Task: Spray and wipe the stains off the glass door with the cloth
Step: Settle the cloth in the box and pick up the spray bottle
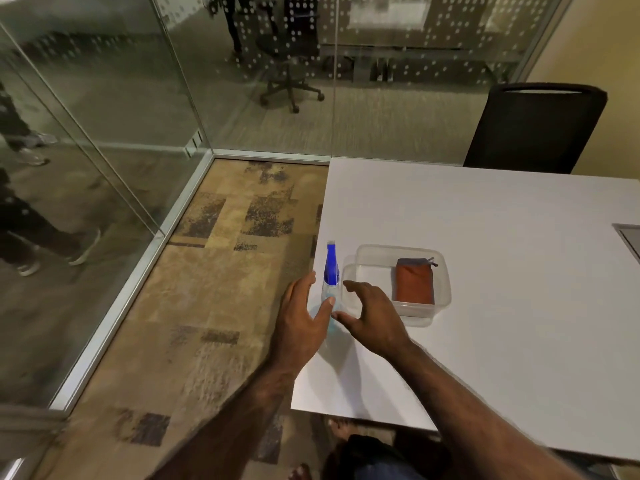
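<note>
Glass walls (pixel 114 81) enclose the corner of a carpeted office room, their upper panes dotted with a pattern of small white spots. One glass panel at the left, likely the door (pixel 52 188), reflects trousered legs and pale shoes. Patchy tan and dark carpet (pixel 221 258) covers the floor.

One smooth white table (pixel 502 306) fills the right side, with one black chair (pixel 535 128) pushed against its far edge. A second wheeled office chair (pixel 291 67) stands beyond the glass.

One clear plastic container (pixel 440 306), rectangular with rounded corners, sits on the table. Inside it lies one folded cloth (pixel 414 285), rust-orange with a grey edge at its far end, soft and rectangular. What looks like a second clear tray or lid (pixel 349 271) rests against the container's left side; I cannot tell which.

One spray bottle (pixel 330 271) stands upright just left of the container, near the table's left edge. Its body is clear plastic and its tall nozzle head is bright blue.

Two bare hands flank the bottle. The left hand (pixel 301 318) is open with fingers spread, its thumb touching or nearly touching the bottle's clear body. The right hand (pixel 372 313) is open and curved like a claw, fingers above the container's left rim, grasping nothing.
</note>
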### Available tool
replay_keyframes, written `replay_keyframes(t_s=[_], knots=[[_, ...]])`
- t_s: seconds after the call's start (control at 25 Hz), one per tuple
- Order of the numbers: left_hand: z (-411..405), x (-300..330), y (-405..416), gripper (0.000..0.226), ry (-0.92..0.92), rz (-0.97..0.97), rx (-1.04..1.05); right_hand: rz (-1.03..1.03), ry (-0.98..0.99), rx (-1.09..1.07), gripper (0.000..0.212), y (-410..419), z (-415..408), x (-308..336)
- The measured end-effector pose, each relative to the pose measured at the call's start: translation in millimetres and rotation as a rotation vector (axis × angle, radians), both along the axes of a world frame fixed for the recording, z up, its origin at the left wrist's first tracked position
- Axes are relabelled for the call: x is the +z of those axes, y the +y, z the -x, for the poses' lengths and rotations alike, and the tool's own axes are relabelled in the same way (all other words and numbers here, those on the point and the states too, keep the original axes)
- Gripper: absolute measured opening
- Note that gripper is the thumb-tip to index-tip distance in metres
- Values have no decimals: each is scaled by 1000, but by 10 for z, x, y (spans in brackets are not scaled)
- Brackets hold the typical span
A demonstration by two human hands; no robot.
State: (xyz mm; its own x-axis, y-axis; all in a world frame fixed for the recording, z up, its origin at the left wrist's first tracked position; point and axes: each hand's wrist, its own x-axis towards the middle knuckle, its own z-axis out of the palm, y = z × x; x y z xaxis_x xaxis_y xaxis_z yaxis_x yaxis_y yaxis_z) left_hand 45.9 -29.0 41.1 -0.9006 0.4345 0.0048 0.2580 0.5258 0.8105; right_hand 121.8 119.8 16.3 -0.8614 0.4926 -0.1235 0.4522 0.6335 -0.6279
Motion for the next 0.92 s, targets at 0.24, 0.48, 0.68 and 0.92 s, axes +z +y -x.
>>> replay_keyframes(t_s=[0.24, 0.48, 0.68, 0.92], knots=[[165, 76, 349, 67, -60, 115, -71, 81, -13, -1, 72, 48, 212, -92], [276, 109, 494, 58, -68, 113, -48, 134, 35, 19, 61, 123, 300, -156], [339, 227, 562, 51, -12, 43, -63, 150, 73, 53, 58, 286, 324, 37], [467, 744, 841, 44, 95, -54, -150, 169, 222, 11, 47, 642, 291, 520]])
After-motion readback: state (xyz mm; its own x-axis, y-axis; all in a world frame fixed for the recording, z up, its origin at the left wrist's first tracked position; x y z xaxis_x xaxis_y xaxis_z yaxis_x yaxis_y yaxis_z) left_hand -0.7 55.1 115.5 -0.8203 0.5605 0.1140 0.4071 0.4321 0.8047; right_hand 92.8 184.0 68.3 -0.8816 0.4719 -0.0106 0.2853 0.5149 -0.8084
